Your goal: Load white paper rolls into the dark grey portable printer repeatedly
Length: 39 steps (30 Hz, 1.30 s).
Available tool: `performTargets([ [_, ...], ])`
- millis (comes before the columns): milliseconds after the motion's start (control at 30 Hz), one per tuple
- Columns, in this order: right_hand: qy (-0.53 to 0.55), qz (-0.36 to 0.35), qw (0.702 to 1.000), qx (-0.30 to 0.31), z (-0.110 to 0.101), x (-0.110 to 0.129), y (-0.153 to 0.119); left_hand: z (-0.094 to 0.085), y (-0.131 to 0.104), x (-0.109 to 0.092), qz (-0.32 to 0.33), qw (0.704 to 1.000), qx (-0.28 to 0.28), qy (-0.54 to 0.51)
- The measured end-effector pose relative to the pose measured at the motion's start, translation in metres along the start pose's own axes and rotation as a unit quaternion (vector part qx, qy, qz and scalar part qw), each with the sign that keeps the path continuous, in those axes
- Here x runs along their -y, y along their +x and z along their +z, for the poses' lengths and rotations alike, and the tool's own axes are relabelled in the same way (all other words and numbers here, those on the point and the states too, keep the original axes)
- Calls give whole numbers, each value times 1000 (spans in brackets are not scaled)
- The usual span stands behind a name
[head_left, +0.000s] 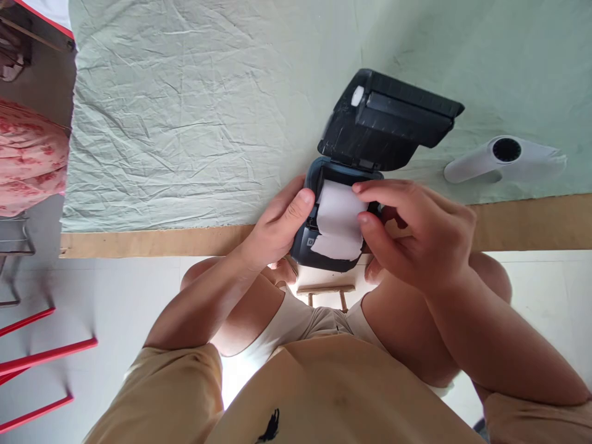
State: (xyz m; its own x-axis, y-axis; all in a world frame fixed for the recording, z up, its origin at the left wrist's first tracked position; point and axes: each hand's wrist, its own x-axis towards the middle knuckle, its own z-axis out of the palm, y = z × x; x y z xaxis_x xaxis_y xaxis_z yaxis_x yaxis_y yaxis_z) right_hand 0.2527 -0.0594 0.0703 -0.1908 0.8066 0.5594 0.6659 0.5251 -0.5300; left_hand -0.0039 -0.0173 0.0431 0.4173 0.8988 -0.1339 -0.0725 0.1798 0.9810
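Note:
A small black receipt printer (303, 246) is held at the table's front edge, its lid (393, 120) swung up and back. My left hand (282, 222) grips the printer's left side, thumb on top and the other fingers mostly hidden beneath. A white paper roll (340, 209) sits in the open compartment, its torn end lying over the printer's front. My right hand (416, 228) has its index finger and thumb on the right edge of this paper. The remaining fingers of that hand are curled and partly hidden.
Another white paper roll (472, 161) with a black core lies at the right on the pale green cloth (185, 111) over the table. A wooden edge (531, 222) runs along the front. Red metal legs (50, 356) and patterned pink fabric (32, 157) are at the left.

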Motion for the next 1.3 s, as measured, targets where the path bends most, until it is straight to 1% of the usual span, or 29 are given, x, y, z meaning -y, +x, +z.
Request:
performTargets([
  [67, -16, -5, 999, 42, -2, 1, -1, -2, 1, 3, 37, 999, 14, 7],
  [133, -26, -7, 997, 78, -4, 3, 0, -3, 2, 5, 58, 998, 25, 9],
  [267, -51, -15, 994, 98, -10, 9, 2, -2, 3, 2, 42, 999, 34, 4],
  [333, -81, -19, 989, 121, -12, 12, 3, -1, 3, 0, 29, 999, 35, 7],
  [467, -117, -24, 982, 143, -17, 16, 5, -1, 2, -2, 30, 999, 36, 9],
  [567, -95, -20, 984, 151, -19, 15, 6, -2, 1, 0, 39, 999, 32, 13],
  [633, -54, -8, 986, 157, -20, 13, 6, -4, 2, 1, 38, 998, 36, 16],
  [733, 5, 24, 989, 144, -17, 11, 4, -5, 4, -3, 39, 998, 42, 24],
  [833, 27, 72, 989, 123, -10, 11, 4, -4, 6, -9, 6, 999, 39, 22],
  [900, 44, 98, 988, 113, -4, 10, 7, -3, 6, -9, -6, 999, 34, 8],
  [933, 53, 105, 987, 105, -1, 9, 10, -2, 6, -7, 4, 1000, 31, 0],
  [1000, 68, 112, 988, 84, 4, 4, 14, -1, 4, -1, 45, 999, 26, -8],
  [1100, 87, 120, 988, 53, 6, -8, 15, 0, 2, 7, 100, 995, 20, -10],
  [1133, 97, 128, 986, 43, 5, -13, 13, 0, 2, 9, 108, 994, 11, -15],
  [1200, 134, 160, 978, 16, 5, -23, 7, 1, 2, 10, 96, 995, -9, -26],
  [1267, 206, 186, 960, -34, 5, -31, 0, 2, 3, 10, 85, 996, -23, -33],
  [1300, 245, 188, 949, -63, 6, -34, -3, 3, 3, 9, 87, 995, -25, -35],
])
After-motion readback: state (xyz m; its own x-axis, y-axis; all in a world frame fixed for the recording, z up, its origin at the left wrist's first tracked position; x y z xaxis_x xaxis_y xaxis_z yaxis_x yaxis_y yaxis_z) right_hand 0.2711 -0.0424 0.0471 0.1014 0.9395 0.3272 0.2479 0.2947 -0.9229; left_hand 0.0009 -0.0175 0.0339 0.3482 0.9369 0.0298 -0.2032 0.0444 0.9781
